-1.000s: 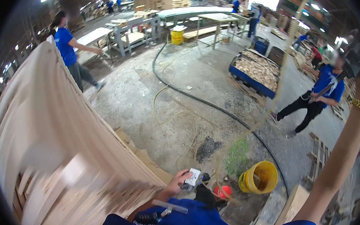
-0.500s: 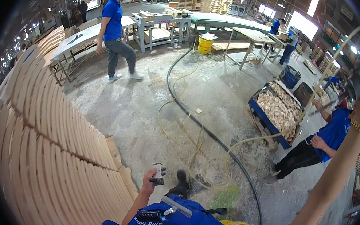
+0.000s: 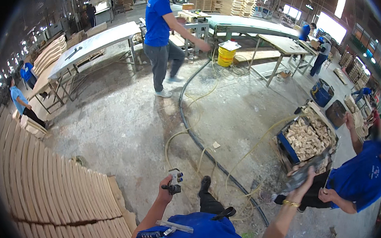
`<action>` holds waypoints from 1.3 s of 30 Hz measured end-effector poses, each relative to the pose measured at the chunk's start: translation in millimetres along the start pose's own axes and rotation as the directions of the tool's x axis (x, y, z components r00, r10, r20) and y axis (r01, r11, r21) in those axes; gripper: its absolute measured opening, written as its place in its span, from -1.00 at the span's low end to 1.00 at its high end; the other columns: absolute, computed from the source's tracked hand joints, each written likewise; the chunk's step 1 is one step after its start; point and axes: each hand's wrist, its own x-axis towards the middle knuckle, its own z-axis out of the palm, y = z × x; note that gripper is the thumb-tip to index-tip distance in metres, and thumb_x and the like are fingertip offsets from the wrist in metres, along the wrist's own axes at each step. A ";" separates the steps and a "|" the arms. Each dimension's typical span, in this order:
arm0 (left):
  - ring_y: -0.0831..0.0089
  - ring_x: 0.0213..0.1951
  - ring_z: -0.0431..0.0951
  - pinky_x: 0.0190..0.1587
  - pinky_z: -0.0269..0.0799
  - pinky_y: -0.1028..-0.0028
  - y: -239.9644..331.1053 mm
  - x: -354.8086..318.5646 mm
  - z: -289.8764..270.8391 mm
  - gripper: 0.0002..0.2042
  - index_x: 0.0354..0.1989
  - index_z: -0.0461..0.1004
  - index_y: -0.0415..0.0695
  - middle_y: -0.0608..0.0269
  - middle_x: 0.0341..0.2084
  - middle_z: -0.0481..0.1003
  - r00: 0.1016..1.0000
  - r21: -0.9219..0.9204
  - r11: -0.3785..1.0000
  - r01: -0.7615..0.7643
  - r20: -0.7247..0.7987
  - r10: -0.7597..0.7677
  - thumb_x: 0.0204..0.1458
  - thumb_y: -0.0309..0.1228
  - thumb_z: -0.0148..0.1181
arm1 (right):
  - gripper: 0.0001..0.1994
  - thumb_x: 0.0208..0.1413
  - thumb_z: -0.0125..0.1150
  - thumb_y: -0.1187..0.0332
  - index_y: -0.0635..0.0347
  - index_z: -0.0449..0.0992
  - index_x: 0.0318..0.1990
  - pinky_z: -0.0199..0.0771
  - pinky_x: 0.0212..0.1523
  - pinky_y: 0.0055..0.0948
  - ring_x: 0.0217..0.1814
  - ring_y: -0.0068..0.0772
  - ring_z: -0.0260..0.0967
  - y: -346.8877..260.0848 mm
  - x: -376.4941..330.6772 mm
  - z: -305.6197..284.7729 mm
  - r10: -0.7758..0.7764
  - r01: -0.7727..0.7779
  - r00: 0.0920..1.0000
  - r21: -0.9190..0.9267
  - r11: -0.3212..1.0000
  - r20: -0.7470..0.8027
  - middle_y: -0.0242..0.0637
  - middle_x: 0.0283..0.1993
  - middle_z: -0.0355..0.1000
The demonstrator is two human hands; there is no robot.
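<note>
My left hand (image 3: 164, 191) is closed around a small grey-and-black fitting (image 3: 176, 177), with two round bluish ends on one side. It is held out in front of my blue shirt, beside my outstretched leg. My right hand (image 3: 302, 189) grips a dark, long tool (image 3: 294, 180), blurred by motion, so its exact kind does not show. The tool is in front of a blue bin of wood offcuts (image 3: 307, 137). Close by on the right, a co-worker in blue (image 3: 359, 177) has one hand raised and the other low.
Stacked curved wooden slats (image 3: 60, 185) fill the lower left. A black hose (image 3: 188, 123) and a thin yellowish hose (image 3: 171, 140) run across the floor. Another person (image 3: 159, 31) walks near a long table (image 3: 98, 40). A yellow bucket (image 3: 226, 57) stands farther back.
My right hand has come down from the upper right with the dark tool, toward the bin. The walking person has moved rightward and nearer. My view has shifted.
</note>
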 end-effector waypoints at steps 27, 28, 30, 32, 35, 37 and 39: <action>0.59 -0.61 0.40 -0.70 0.22 0.64 351.1 419.2 -130.5 -0.65 -0.09 0.38 -0.11 0.26 -0.41 0.48 0.830 -0.052 0.951 -0.305 -0.504 0.239 0.07 -0.14 -0.02 | -0.51 -0.10 0.25 0.14 0.00 0.35 0.04 0.37 -0.20 -0.38 -0.28 -0.37 0.33 559.6 258.4 391.7 0.634 -0.709 0.600 0.692 0.137 0.489 -0.22 -0.07 0.26; 0.60 -0.55 0.42 -0.65 0.27 0.62 376.9 457.9 -130.2 -0.62 -0.04 0.35 -0.16 0.20 -0.33 0.48 0.851 -0.036 0.958 -0.283 -0.470 0.234 0.08 -0.16 -0.03 | -0.52 -0.10 0.25 0.15 0.00 0.36 0.03 0.37 -0.19 -0.36 -0.28 -0.37 0.33 576.2 275.5 409.9 0.633 -0.689 0.633 0.696 0.200 0.445 -0.23 -0.09 0.27; 0.59 -0.55 0.43 -0.62 0.30 0.60 422.6 511.6 -128.6 -0.63 -0.05 0.36 -0.19 0.21 -0.32 0.48 0.889 0.010 0.963 -0.269 -0.381 0.253 0.10 -0.17 -0.05 | -0.59 -0.07 0.20 0.19 0.06 0.38 -0.03 0.36 -0.20 -0.31 -0.26 -0.38 0.35 605.5 291.7 442.8 0.636 -0.638 0.664 0.742 0.207 0.393 -0.29 -0.16 0.29; 0.58 -0.53 0.45 -0.59 0.32 0.59 468.8 570.4 -125.8 -0.63 -0.06 0.36 -0.22 0.22 -0.32 0.49 0.905 0.064 0.959 -0.276 -0.318 0.282 0.11 -0.18 -0.07 | -0.62 -0.06 0.17 0.20 0.12 0.39 -0.07 0.36 -0.22 -0.31 -0.27 -0.40 0.35 639.5 315.9 470.2 0.593 -0.626 0.674 0.766 0.143 0.440 -0.30 -0.19 0.30; 0.60 -0.53 0.45 -0.56 0.33 0.61 521.0 659.6 -115.2 -0.64 -0.08 0.36 -0.23 0.28 -0.38 0.48 0.905 0.138 0.955 -0.262 -0.309 0.293 0.14 -0.19 -0.10 | -0.67 -0.05 0.13 0.19 0.17 0.35 -0.17 0.36 -0.24 -0.32 -0.29 -0.43 0.35 695.4 357.6 502.2 0.604 -0.562 0.716 0.803 0.201 0.350 -0.32 -0.26 0.29; 0.65 -0.56 0.41 -0.57 0.29 0.64 547.9 715.5 -98.8 -0.65 -0.08 0.36 -0.19 0.38 -0.46 0.46 0.904 0.179 0.952 -0.249 -0.310 0.295 0.15 -0.18 -0.12 | -0.67 -0.06 0.14 0.17 0.15 0.33 -0.19 0.36 -0.25 -0.34 -0.30 -0.43 0.34 731.0 391.6 521.4 0.619 -0.498 0.746 0.823 0.272 0.246 -0.33 -0.28 0.28; 0.58 -0.41 0.48 -0.45 0.38 0.62 575.9 767.7 -91.2 -0.63 -0.05 0.35 -0.23 0.29 -0.36 0.48 0.897 0.154 0.947 -0.281 -0.309 0.316 0.14 -0.19 -0.11 | -0.65 -0.06 0.15 0.15 0.13 0.30 -0.19 0.38 -0.28 -0.34 -0.29 -0.44 0.35 769.4 428.7 537.2 0.632 -0.497 0.752 0.791 0.357 0.187 -0.34 -0.27 0.27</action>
